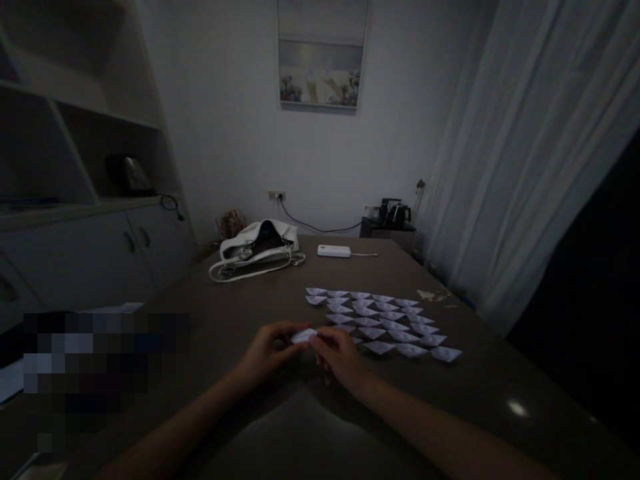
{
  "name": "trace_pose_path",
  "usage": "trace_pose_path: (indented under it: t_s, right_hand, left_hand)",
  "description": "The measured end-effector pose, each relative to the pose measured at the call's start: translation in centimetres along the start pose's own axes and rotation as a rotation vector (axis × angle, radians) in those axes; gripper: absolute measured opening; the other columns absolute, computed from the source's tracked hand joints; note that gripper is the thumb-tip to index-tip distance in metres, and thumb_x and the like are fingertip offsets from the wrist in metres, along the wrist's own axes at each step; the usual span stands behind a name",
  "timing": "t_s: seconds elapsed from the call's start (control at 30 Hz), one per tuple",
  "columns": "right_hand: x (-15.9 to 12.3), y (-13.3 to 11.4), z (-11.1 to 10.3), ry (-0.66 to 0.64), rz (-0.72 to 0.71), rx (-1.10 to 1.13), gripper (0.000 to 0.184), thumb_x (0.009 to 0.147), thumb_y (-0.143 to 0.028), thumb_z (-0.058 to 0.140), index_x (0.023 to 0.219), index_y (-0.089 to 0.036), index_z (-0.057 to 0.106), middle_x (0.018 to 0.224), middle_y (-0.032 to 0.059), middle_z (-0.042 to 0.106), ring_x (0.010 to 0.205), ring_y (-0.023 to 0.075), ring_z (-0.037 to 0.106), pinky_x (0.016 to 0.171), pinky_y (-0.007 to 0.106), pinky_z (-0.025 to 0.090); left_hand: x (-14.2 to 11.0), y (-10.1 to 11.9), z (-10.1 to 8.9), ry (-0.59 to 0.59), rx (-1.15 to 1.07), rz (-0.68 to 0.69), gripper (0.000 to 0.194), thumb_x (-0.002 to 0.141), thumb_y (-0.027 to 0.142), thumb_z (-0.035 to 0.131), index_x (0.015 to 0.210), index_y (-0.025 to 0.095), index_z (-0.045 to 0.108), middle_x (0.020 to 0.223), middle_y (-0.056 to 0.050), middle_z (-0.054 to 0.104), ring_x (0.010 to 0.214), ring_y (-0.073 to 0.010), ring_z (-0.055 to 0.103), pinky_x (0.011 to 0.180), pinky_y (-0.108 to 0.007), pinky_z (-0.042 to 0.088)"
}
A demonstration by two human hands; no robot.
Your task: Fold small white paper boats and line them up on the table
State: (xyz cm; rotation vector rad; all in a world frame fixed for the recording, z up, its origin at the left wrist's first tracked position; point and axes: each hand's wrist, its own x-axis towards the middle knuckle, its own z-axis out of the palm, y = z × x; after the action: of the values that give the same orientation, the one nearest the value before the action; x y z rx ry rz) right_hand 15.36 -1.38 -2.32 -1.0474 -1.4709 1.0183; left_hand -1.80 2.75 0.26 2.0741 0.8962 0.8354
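Between my two hands, just above the near part of the dark table [240, 413], is a small folded white paper [303, 336]. My left hand [270, 348] grips its left side between thumb and fingers. On the other side, my right hand [340, 357] pinches its right end. Beyond and to the right of my right hand, several folded paper boats [370, 321] stand in rows on the table. The nearest ones are partly hidden behind that hand.
A white handbag [257, 250] lies at the far left of the table. A white power bank [334, 251] with a short cable lies toward the back. Torn paper scraps [434, 295] are near the right edge. Shelves with a kettle [131, 175] stand left; a curtain [515, 133] hangs right.
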Motion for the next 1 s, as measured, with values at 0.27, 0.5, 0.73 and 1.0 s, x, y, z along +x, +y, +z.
trace_pose_path:
  t_s: [0.27, 0.5, 0.73, 1.0]
  right_hand:
    - [0.03, 0.24, -0.04, 0.000, -0.009, -0.009, 0.027, 0.084, -0.037, 0.053, 0.073, -0.014, 0.061, 0.050, -0.0042, 0.046, 0.042, 0.0069, 0.041, 0.039, 0.018, 0.028]
    - [-0.25, 0.14, -0.01, -0.009, -0.031, -0.058, 0.029, 0.087, -0.039, 0.051, 0.078, -0.014, 0.062, 0.051, -0.0042, 0.047, 0.043, 0.0075, 0.042, 0.040, 0.018, 0.030]
    - [-0.24, 0.26, 0.28, 0.078, -0.062, -0.048, 0.022, 0.085, -0.038, 0.054, 0.077, -0.017, 0.054, 0.057, -0.0044, 0.048, 0.046, 0.0081, 0.044, 0.041, 0.018, 0.033]
    - [-0.28, -0.38, 0.33, 0.101, -0.070, 0.047, 0.019, 0.082, -0.035, 0.057, 0.088, -0.019, 0.051, 0.072, -0.0023, 0.052, 0.048, 0.0076, 0.047, 0.040, 0.017, 0.037]
  left_hand:
    - [0.15, -0.10, -0.04, -0.006, -0.050, -0.002, 0.039, 0.078, 0.037, 0.063, 0.106, 0.010, 0.067, 0.099, -0.011, 0.070, 0.083, -0.0233, 0.063, 0.072, -0.030, 0.047]
    - [0.09, 0.08, -0.02, -0.019, -0.097, -0.009, 0.035, 0.079, 0.037, 0.062, 0.103, 0.012, 0.068, 0.099, -0.009, 0.072, 0.089, -0.0240, 0.064, 0.076, -0.030, 0.048]
    - [0.00, 0.32, 0.05, -0.038, -0.143, -0.031, 0.035, 0.080, 0.038, 0.061, 0.101, 0.011, 0.069, 0.097, -0.009, 0.072, 0.090, -0.0245, 0.065, 0.077, -0.030, 0.049]
    - [-0.01, 0.75, -0.04, -0.058, -0.097, -0.057, 0.035, 0.082, 0.040, 0.056, 0.096, 0.011, 0.070, 0.083, -0.007, 0.072, 0.072, -0.0190, 0.062, 0.062, -0.023, 0.045]
